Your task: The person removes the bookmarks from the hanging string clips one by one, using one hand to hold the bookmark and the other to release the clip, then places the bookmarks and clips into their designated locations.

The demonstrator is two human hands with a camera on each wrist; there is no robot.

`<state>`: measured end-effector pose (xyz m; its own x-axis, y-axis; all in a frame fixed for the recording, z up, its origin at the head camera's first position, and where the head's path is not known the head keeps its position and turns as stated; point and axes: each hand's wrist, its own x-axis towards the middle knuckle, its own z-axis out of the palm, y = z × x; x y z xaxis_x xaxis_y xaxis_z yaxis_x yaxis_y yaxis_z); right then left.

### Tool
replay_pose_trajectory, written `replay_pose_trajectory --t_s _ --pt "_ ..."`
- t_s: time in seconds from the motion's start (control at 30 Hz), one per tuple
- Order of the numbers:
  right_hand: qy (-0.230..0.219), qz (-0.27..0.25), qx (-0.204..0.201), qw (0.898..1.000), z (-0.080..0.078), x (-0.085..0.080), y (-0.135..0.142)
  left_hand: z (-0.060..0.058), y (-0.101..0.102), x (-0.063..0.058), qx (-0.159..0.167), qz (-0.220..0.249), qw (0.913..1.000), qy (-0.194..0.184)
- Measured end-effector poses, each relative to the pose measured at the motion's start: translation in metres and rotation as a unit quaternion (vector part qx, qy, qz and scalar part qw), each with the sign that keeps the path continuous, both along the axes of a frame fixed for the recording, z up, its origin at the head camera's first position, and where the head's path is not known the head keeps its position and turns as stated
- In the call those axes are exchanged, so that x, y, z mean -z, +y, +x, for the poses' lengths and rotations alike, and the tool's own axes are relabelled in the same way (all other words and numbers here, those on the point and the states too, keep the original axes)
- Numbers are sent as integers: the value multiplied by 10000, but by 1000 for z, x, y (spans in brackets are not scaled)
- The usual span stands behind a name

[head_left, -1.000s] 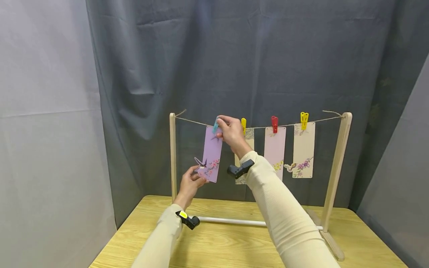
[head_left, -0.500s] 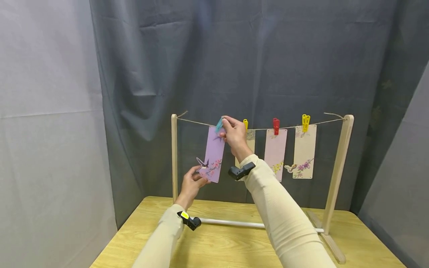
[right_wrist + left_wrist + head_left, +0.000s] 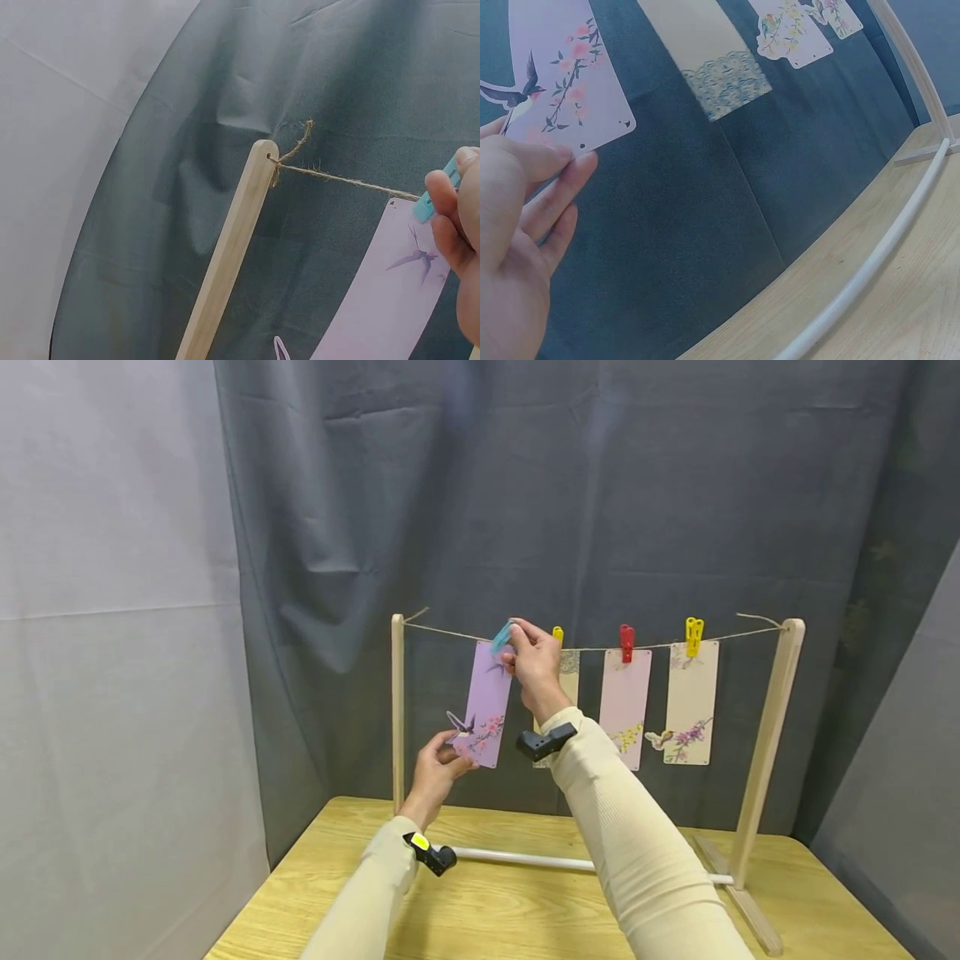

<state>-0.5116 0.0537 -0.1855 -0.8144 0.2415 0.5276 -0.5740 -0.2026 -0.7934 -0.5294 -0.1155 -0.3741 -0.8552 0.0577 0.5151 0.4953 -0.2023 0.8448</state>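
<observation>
Before a grey curtain (image 3: 360, 527), the left hand (image 3: 435, 778) pinches the purple card (image 3: 484, 702), apparently steadying it, while the right hand (image 3: 538, 667) pinches a blue clothespin (image 3: 501, 637).

The card (image 3: 486, 706) is a slim purple strip with pink blossoms low down, a small bird near the top and a bird cutout jutting from its left edge; it leans, top to the right, its upper edge at the string (image 3: 444, 631), its bottom pinched by the left hand (image 3: 437, 774). The clip (image 3: 502, 637), light blue, slants in the right hand's (image 3: 537, 667) fingers, its lower end over the card's top edge.
</observation>
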Motion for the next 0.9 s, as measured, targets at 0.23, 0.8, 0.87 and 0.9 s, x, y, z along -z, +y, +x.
replay_pose_trajectory --t_s 0.23,0.8,0.87,0.9 --pt "-21 -318 -53 9995 1 0 -4 5 -1 3 -36 39 10000 -15" --pt "-126 -1466 -574 9874 3 2 -3 13 -3 4 -235 6 9997 -103" --pt "-127 -1531 -641 9860 3 1 -3 13 -4 4 -214 16 9997 -83" --pt "-124 -1547 -672 9856 4 1 -3 12 -4 4 -204 37 9998 -72"
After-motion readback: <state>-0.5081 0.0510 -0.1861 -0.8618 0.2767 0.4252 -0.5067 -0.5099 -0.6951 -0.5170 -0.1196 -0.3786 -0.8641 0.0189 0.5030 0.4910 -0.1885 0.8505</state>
